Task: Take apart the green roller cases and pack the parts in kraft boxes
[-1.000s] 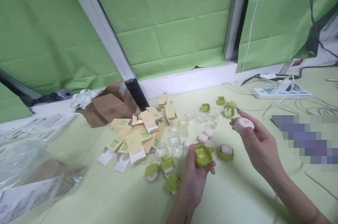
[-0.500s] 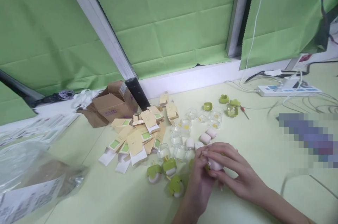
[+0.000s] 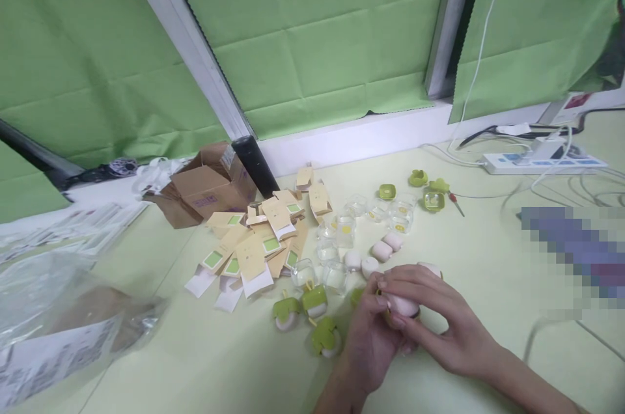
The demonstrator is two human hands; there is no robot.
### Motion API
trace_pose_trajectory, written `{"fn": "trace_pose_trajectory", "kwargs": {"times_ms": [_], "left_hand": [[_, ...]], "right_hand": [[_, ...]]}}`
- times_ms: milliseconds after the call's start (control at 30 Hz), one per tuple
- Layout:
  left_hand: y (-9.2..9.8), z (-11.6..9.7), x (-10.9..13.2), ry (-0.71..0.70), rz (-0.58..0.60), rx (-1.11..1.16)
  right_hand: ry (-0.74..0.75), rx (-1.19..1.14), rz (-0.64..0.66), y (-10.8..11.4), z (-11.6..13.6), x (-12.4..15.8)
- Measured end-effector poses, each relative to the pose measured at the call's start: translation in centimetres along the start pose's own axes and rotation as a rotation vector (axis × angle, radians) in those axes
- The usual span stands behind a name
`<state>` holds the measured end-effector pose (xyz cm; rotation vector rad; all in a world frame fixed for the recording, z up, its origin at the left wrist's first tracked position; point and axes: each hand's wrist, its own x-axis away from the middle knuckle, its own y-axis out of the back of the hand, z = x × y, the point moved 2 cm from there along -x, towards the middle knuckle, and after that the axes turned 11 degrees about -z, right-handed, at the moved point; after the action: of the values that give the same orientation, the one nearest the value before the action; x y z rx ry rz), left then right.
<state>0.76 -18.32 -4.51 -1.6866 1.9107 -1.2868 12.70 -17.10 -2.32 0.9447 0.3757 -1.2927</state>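
Observation:
My left hand (image 3: 367, 345) and my right hand (image 3: 446, 319) meet at the front right, their fingers curled around a small pale pink rounded case (image 3: 404, 305). A dark green edge shows under the case, partly covered by my fingers. Left of my hands stand several similar cases with green leaf-shaped covers, one of them a green-topped case (image 3: 314, 299). Just beyond my fingers lie loose pale pink cases (image 3: 381, 250). Another pale case (image 3: 430, 268) peeks out behind my right hand.
Clear plastic shells (image 3: 336, 276) and a heap of tan cardboard packets (image 3: 250, 256) cover the middle. Behind are a brown carton (image 3: 215, 186), a black cylinder (image 3: 254, 165), green covers (image 3: 434, 201), a red-handled screwdriver (image 3: 456, 204) and a power strip (image 3: 541, 165). A plastic bag (image 3: 73, 310) lies left.
The pale pink case shows more between my fingers, with its dark green lower edge visible. Both hands stay on it, with a small shift of the right hand. The view has moved slightly.

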Motion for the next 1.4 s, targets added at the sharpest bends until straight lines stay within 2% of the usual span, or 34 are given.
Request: {"fn": "trace_pose_trajectory", "kwargs": {"times_ms": [167,300,733,1133,1400], "left_hand": [[0.05,-0.30,0.23,0.001,-0.068,0.080],[0.25,-0.33,0.38,-0.003,-0.063,0.037],[0.40,-0.63,0.21,-0.046,-0.044,-0.150],[0.32,-0.89,0.25,-0.086,0.023,-0.165],[0.51,-1.00,0.16,-0.047,-0.014,-0.189]], "right_hand": [[0.081,0.022,0.054,0.01,0.52,-0.23],[0.105,0.022,0.066,0.08,0.80,-0.40],[0.039,-0.009,0.124,0.19,0.94,-0.42],[0.072,0.026,0.114,0.05,0.70,0.12],[0.025,0.087,0.168,-0.08,0.65,-0.02]]}}
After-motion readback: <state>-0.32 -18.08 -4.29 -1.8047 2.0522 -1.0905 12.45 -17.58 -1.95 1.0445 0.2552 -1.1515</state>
